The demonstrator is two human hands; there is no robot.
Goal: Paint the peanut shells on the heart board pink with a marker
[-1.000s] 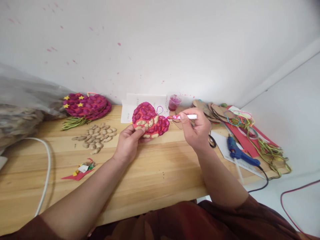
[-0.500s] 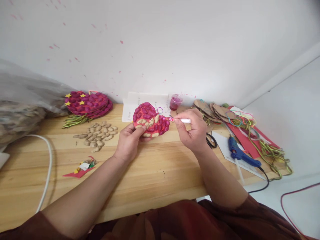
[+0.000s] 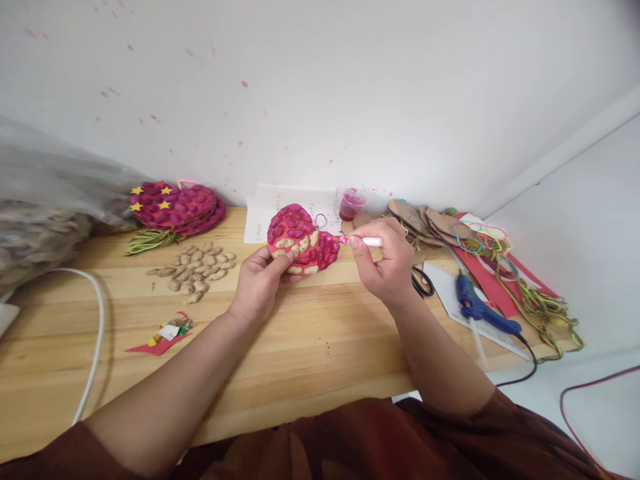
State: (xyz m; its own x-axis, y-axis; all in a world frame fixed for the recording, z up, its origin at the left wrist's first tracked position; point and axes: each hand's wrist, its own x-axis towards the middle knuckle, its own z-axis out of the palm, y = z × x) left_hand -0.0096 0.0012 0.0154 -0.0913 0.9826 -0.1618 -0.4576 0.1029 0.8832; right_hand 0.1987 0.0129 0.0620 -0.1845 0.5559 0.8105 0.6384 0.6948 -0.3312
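Observation:
My left hand grips the lower left edge of a gourd-shaped craft piece covered with peanuts, its thumb on the front. Most of the peanuts are painted magenta; a band across the middle and some along the lower edge are bare tan. A thin purple loop rises from the waist of the piece. Between the thumb and fingers of my right hand is a white-handled paintbrush, its pink-stained tip at the right end of the piece. Behind, a clear plastic cup holds magenta paint.
Loose peanuts lie left on the table, near finished magenta pieces with yellow stars. A bag of peanuts is far left. On the right are cardboard shapes, cords, black-handled scissors and a blue glue gun.
The craft piece and my left hand have shifted very slightly to the right. My right hand keeps the brush at the piece's right end, almost unmoved.

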